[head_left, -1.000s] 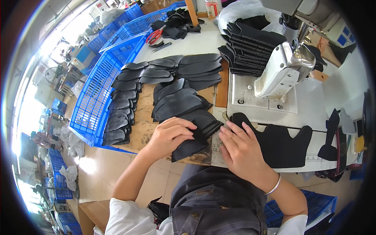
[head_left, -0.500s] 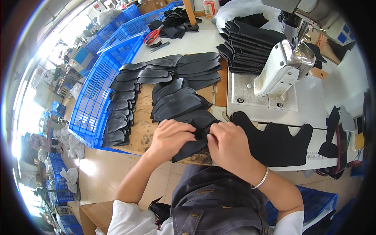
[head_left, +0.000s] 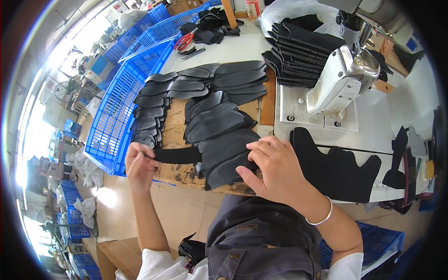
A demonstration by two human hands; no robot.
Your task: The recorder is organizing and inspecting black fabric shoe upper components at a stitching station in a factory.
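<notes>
My left hand [head_left: 141, 163] pinches the left end of a black strip [head_left: 179, 155], which stretches level toward a pile of curved black pieces; whether its right end is joined to them cannot be told. My right hand [head_left: 275, 170] has thumb and fingers apart over the right edge of the nearest curved black piece [head_left: 226, 169], which lies at the table's front edge. Behind it, more overlapping dark pieces [head_left: 214, 122] fan out. To the right of my right hand lies a large flat black cut piece [head_left: 331, 168] with a notched outline.
Rows of black pads [head_left: 151, 113] line the board's left side, beside a blue plastic crate [head_left: 109, 130]. A sewing machine [head_left: 336, 84] stands at the right, next to a stack of black pieces [head_left: 298, 53]. Red-handled scissors [head_left: 184, 42] lie at the back.
My left hand has moved left and away from my right, drawing the black strip out straight. My right hand's fingers have spread, and the curved pieces at the front now lie flatter.
</notes>
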